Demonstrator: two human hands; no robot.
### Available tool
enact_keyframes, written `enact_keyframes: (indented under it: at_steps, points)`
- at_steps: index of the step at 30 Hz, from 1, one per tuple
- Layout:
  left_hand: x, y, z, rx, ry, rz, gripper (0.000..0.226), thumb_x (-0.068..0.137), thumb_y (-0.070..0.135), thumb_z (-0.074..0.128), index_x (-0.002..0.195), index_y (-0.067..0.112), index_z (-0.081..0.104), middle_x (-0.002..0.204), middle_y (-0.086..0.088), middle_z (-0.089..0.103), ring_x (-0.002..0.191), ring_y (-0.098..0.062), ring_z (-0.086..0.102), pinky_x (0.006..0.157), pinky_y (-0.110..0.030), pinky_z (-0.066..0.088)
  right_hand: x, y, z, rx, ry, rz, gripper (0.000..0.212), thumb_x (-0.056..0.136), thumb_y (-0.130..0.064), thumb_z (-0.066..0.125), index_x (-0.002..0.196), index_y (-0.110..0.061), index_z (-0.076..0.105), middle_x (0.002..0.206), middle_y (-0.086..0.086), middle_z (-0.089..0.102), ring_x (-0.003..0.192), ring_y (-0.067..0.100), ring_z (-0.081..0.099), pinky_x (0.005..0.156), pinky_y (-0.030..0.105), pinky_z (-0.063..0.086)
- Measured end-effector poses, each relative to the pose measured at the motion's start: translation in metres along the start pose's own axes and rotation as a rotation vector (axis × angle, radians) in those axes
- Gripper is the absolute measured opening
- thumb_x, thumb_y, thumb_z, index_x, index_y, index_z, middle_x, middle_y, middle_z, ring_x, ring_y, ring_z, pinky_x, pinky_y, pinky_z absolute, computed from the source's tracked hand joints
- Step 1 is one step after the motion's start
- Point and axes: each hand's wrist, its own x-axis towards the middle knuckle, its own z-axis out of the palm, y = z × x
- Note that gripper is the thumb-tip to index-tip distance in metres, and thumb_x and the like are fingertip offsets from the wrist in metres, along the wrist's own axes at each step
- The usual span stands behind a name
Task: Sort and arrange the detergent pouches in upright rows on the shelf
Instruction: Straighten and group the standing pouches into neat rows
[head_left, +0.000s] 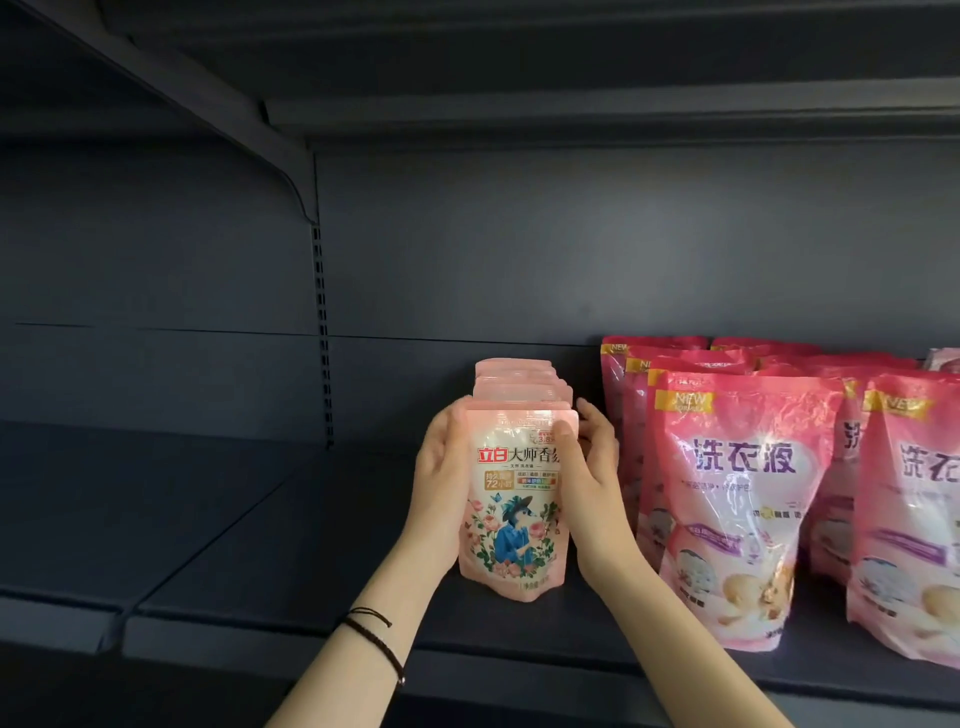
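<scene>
A row of several small pale-pink detergent pouches (511, 499) stands upright on the dark shelf (311, 587), one behind another. The front pouch shows a floral picture with a figure in blue. My left hand (441, 467) presses flat against the left side of the row. My right hand (589, 467) grips the right side, its thumb across the front pouch's upper right corner. To the right stand rows of larger bright-pink pouches (737, 499), upright and facing forward, with more (909, 509) at the frame's right edge.
The shelf to the left of the small pouches is bare, with a seam between shelf boards (208, 545). A slotted upright (322, 332) runs down the back panel. Another shelf (571, 114) overhangs above. The front lip (260, 644) runs along the bottom.
</scene>
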Motion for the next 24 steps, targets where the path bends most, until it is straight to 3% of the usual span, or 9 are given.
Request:
enact_keyframes:
  at_steps: [4, 9, 13, 17, 19, 21, 24]
  points:
    - [-0.012, -0.008, 0.001, -0.001, 0.001, -0.182, 0.049, 0.094, 0.065, 0.019, 0.104, 0.041, 0.060, 0.087, 0.014, 0.073, 0.081, -0.005, 0.068, 0.065, -0.025, 0.046, -0.008, 0.008, 0.001, 0.028, -0.042, 0.215, 0.058, 0.096, -0.058, 0.032, 0.148, -0.044, 0.012, 0.156, -0.008, 0.023, 0.141, 0.015, 0.029, 0.114, 0.048, 0.030]
    - [-0.016, -0.014, 0.003, -0.006, -0.033, -0.265, 0.062, 0.095, 0.065, 0.014, 0.091, 0.035, 0.069, 0.073, 0.013, 0.075, 0.065, 0.000, 0.070, 0.063, -0.027, 0.043, -0.020, 0.012, 0.001, 0.102, -0.129, 0.311, 0.065, 0.090, -0.066, 0.025, 0.149, -0.039, 0.018, 0.148, -0.002, 0.043, 0.131, 0.021, 0.047, 0.108, 0.051, 0.039]
    - [-0.013, -0.016, 0.002, -0.003, -0.076, -0.285, 0.065, 0.093, 0.067, 0.015, 0.093, 0.034, 0.071, 0.084, 0.008, 0.076, 0.078, -0.009, 0.073, 0.070, -0.031, 0.047, -0.023, 0.012, -0.001, 0.101, -0.143, 0.272, 0.062, 0.087, -0.068, 0.025, 0.145, -0.044, 0.025, 0.139, -0.007, 0.052, 0.123, 0.015, 0.054, 0.103, 0.046, 0.045]
    - [-0.015, -0.013, 0.001, 0.004, -0.099, -0.290, 0.063, 0.094, 0.065, 0.018, 0.089, 0.037, 0.074, 0.093, 0.006, 0.076, 0.096, -0.017, 0.068, 0.082, -0.036, 0.049, -0.024, 0.006, -0.001, 0.063, -0.093, 0.197, 0.032, 0.097, -0.055, 0.026, 0.127, -0.051, 0.039, 0.124, -0.015, 0.059, 0.108, 0.000, 0.059, 0.079, 0.021, 0.048]
    - [-0.016, -0.009, -0.003, 0.024, -0.085, -0.230, 0.053, 0.097, 0.058, 0.024, 0.105, 0.036, 0.071, 0.111, 0.005, 0.072, 0.106, -0.017, 0.065, 0.087, -0.037, 0.049, -0.026, 0.003, -0.003, 0.005, -0.038, 0.120, 0.021, 0.099, -0.046, 0.034, 0.118, -0.054, 0.039, 0.123, -0.018, 0.057, 0.106, -0.005, 0.059, 0.079, 0.017, 0.049]
    - [-0.014, -0.004, -0.009, 0.082, 0.018, -0.077, 0.038, 0.101, 0.044, 0.035, 0.130, 0.030, 0.055, 0.132, 0.007, 0.057, 0.121, -0.014, 0.053, 0.100, -0.037, 0.043, -0.030, -0.004, -0.006, -0.072, 0.011, -0.011, 0.029, 0.099, -0.033, 0.044, 0.125, -0.045, 0.038, 0.124, -0.020, 0.054, 0.110, -0.008, 0.054, 0.085, 0.018, 0.049]
    - [-0.011, 0.012, -0.018, 0.217, 0.170, 0.218, 0.024, 0.098, 0.023, 0.049, 0.122, 0.027, 0.052, 0.126, 0.009, 0.053, 0.120, -0.010, 0.050, 0.097, -0.026, 0.041, -0.034, -0.021, -0.011, -0.270, 0.058, -0.221, 0.042, 0.095, -0.017, 0.054, 0.127, -0.039, 0.036, 0.126, -0.022, 0.046, 0.119, -0.010, 0.043, 0.092, 0.010, 0.039]
